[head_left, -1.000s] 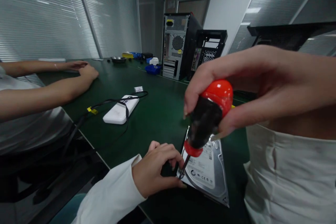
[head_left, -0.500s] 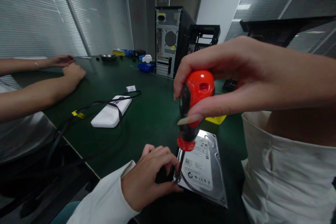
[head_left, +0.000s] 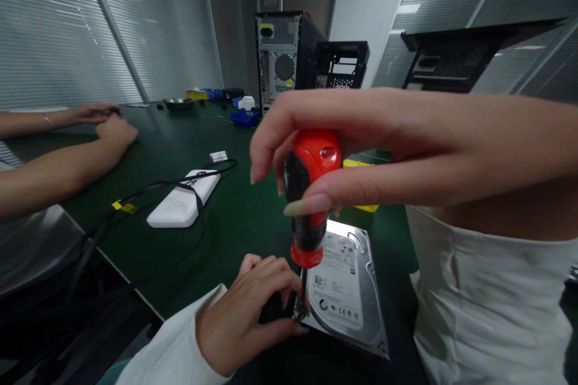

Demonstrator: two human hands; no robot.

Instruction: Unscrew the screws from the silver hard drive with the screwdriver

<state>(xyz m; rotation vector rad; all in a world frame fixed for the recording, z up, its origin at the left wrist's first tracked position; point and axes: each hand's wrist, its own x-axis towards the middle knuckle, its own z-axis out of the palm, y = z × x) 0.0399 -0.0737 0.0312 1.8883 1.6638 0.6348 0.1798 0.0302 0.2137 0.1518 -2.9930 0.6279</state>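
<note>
A stubby red and black screwdriver [head_left: 309, 233] stands nearly upright over a silver hard drive [head_left: 339, 289] with a white label. My right hand [head_left: 397, 147] grips its handle, thumb on the near side, index finger reaching out past it to the left. The shaft comes down to the drive's near left corner. At that same corner, the thumb and fingers of my left hand [head_left: 250, 313] are closed round the edge, beside the screwdriver tip. Whether a screw sits under the tip is too small to make out.
A white power bank [head_left: 183, 204] lies left on the green table, a black cable [head_left: 198, 204] across it. Behind stand a computer tower [head_left: 280, 60] and a blue bin [head_left: 244, 118]. Another person's forearms [head_left: 76, 156] rest at far left. A yellow object [head_left: 368, 207] lies behind the drive.
My right hand has turned on the screwdriver handle, its index finger now stretched further left. The view has shifted slightly, while my left hand keeps its place at the drive's corner.
</note>
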